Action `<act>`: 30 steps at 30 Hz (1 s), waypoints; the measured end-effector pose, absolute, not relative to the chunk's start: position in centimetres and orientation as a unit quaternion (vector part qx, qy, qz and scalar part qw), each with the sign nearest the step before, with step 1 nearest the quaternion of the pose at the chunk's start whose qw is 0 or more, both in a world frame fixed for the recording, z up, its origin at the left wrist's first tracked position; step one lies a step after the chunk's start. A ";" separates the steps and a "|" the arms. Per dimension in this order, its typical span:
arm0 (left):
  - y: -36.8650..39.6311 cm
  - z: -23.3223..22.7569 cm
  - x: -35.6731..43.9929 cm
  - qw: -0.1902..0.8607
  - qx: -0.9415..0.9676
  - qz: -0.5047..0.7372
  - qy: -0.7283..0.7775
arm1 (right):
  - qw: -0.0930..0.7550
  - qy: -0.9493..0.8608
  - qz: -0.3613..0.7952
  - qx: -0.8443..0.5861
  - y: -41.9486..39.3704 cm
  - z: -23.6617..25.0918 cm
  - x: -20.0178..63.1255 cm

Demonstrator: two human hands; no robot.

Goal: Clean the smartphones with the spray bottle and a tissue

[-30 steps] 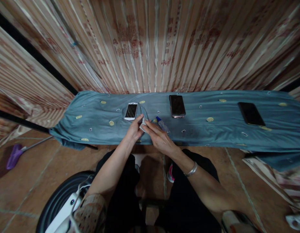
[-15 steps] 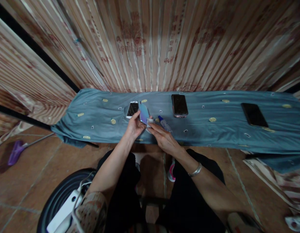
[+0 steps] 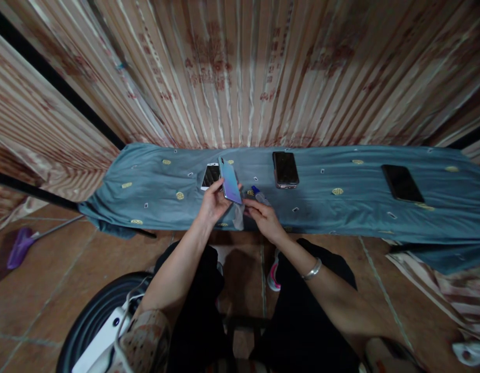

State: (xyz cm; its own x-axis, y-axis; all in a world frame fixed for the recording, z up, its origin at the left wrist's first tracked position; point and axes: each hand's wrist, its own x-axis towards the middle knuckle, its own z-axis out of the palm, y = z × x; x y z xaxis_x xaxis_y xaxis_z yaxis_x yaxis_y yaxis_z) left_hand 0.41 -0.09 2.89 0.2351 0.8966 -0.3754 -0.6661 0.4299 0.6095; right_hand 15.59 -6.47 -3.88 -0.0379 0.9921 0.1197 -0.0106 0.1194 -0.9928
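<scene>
Left hand (image 3: 213, 203) gripping iridescent phone (image 3: 229, 180) near cloth's front edge, right hand (image 3: 265, 218) pinching wipe (image 3: 239, 216), white phone (image 3: 210, 175) just behind

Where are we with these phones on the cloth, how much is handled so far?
In hand: the left hand holds the iridescent phone tilted up, back showing, while the right hand pinches a small pale wipe beside the small bottle. Lying untouched on the blue cloth: a white phone and two dark phones. Whether any is finished cannot be told.

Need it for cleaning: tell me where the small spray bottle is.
The small spray bottle lies on the teal cloth, just beyond the right hand, left of the nearest dark phone.
</scene>
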 end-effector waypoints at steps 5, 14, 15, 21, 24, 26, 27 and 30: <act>-0.4 2.7 0.9 0.760 0.208 0.506 0.352 | 0.563 -0.401 0.591 -0.416 -6.1 -4.0 15.2; -1.6 2.6 1.8 0.771 0.281 0.455 0.345 | 0.600 -0.381 0.547 -0.442 -4.5 -4.2 16.4; -1.7 2.5 1.9 0.771 0.285 0.453 0.346 | 0.601 -0.392 0.529 -0.453 -4.3 -4.2 16.6; -1.6 1.8 2.0 0.769 0.301 0.451 0.339 | 0.579 -0.471 0.407 -0.526 -3.8 -4.3 17.1; -1.6 1.8 1.9 0.769 0.305 0.445 0.342 | 0.558 -0.507 0.363 -0.548 -4.0 -3.9 17.1; -1.6 1.9 1.9 0.770 0.307 0.445 0.339 | 0.546 -0.526 0.340 -0.556 -4.1 -3.6 17.1; -1.7 1.9 1.9 0.771 0.306 0.446 0.336 | 0.543 -0.534 0.331 -0.557 -4.2 -3.4 17.1; -1.8 2.2 1.9 0.772 0.300 0.449 0.335 | 0.539 -0.542 0.311 -0.565 -4.2 -2.9 17.4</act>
